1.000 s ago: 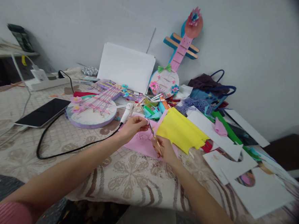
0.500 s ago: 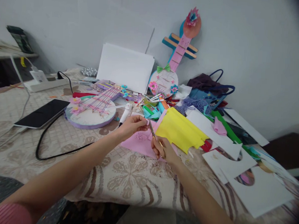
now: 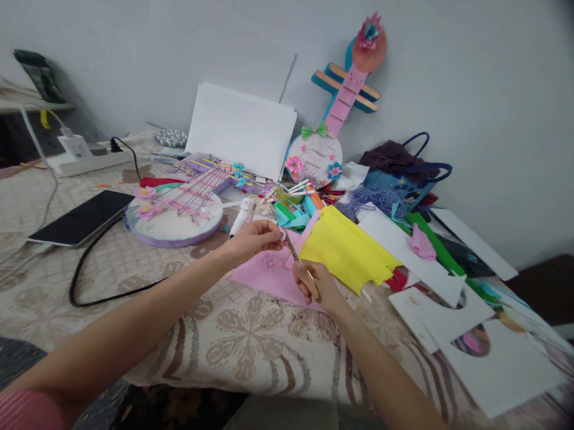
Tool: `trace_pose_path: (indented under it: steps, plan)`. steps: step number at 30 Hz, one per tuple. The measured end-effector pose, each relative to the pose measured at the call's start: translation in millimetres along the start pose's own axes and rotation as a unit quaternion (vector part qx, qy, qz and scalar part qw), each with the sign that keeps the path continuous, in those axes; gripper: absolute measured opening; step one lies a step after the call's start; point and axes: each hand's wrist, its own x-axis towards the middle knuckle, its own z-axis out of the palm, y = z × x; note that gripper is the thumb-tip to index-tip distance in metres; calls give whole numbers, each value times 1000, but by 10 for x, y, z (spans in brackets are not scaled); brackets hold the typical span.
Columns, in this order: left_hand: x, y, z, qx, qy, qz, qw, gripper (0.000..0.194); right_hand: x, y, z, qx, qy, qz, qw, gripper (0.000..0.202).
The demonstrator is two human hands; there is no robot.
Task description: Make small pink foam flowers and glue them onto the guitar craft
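My right hand (image 3: 314, 283) is closed round the gold handles of a pair of scissors (image 3: 292, 246), whose blades point up and left. At the blade tips, my left hand (image 3: 261, 237) pinches a small pink paper piece (image 3: 282, 235), mostly hidden by the fingers. Under both hands a pink sheet (image 3: 259, 275) lies on the patterned tablecloth, with small pink scraps on it. A yellow sheet (image 3: 348, 248) lies just right of the scissors. Behind my left hand is a white glue gun (image 3: 241, 217), its nozzle side hidden.
A purple-edged paper instrument (image 3: 174, 224) with strings lies left, near a phone (image 3: 82, 217) and black cable (image 3: 76, 286). A pink and blue instrument (image 3: 345, 105) leans on the wall. Cut white cards (image 3: 506, 368) and a blue bag (image 3: 398, 186) are on the right.
My right hand has shifted slightly right and down with the scissors, and the blades look closer together. My left hand stays nearly in place.
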Motion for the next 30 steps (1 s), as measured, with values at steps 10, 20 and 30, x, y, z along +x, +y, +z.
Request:
trace_pose_path:
  steps: [10,20,30]
  plan:
    - [-14,23,15,3,2,-1,1000,21,-12,-47,1,-29,8,-5,1000,46]
    - [-3,6,8,-3,10,-1,1000,20,22,33,-4,13,6,12,1000,48]
    - [-31,-15,47,-4,18,-23,1000,25,52,54,16,55,22,11,998,50]
